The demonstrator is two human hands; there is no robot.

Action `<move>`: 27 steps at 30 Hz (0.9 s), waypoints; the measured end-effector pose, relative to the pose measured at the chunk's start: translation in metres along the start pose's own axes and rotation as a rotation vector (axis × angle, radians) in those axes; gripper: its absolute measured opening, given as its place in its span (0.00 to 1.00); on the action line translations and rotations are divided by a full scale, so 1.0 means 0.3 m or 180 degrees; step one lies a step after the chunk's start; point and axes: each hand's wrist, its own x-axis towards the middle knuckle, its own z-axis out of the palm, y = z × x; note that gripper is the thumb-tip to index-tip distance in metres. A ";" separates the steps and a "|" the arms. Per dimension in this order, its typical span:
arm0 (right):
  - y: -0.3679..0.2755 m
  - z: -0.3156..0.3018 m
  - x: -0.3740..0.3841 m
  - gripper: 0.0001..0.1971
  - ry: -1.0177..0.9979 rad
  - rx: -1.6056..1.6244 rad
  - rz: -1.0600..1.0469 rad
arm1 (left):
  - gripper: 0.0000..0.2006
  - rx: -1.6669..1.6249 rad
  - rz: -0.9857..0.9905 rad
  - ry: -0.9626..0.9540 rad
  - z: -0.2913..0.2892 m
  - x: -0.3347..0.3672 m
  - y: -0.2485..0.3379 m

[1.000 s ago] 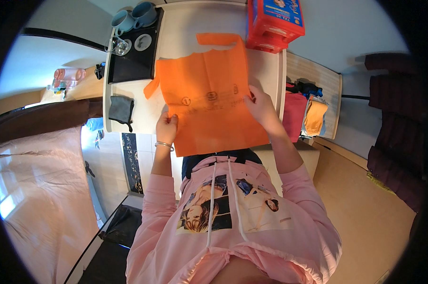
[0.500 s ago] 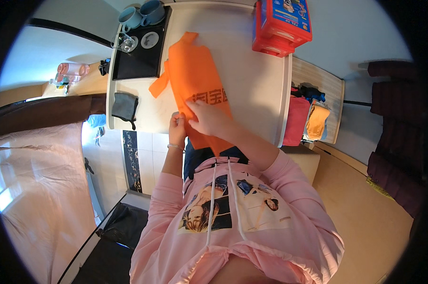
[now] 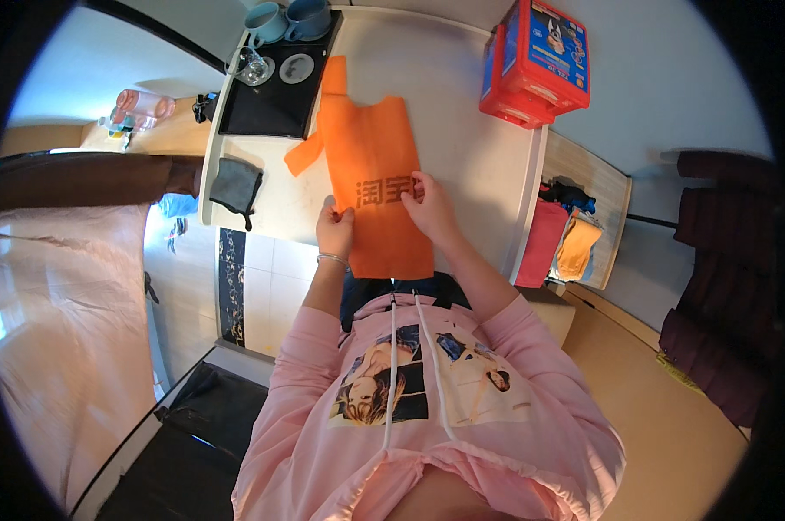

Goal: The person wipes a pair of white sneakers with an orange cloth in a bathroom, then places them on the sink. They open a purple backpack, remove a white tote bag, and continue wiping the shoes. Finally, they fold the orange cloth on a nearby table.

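An orange cloth bag with dark printing lies folded lengthwise on the pale tabletop, its handles pointing to the far left. Its near end hangs over the table's front edge against my lap. My left hand pinches the bag's left edge, about level with the print. On the opposite side, my right hand has its thumb and fingertips closed on the right edge, covering part of the print.
A black tray with blue mugs, a glass cup and a white disc stands far left. Nearer lies a small grey pouch. A red box stands far right, above a side shelf with folded clothes.
My right hand has moved from the middle of the bag to its right edge. The bag now lies straighter and flatter. My left hand still grips the left edge.
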 end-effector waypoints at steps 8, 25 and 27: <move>0.017 0.054 -0.010 0.23 -0.0316 0.0419 0.0024 | 0.12 -0.0603 -0.0635 -0.0283 -0.056 -0.021 0.189; -0.656 0.359 -0.162 0.22 -0.2848 0.4430 0.1378 | 0.16 -0.1762 0.0848 -0.0781 -0.878 -0.261 0.318; -0.743 0.408 -0.186 0.21 -0.2999 0.4181 0.1227 | 0.16 -0.1937 0.0782 -0.0708 -0.974 -0.277 0.294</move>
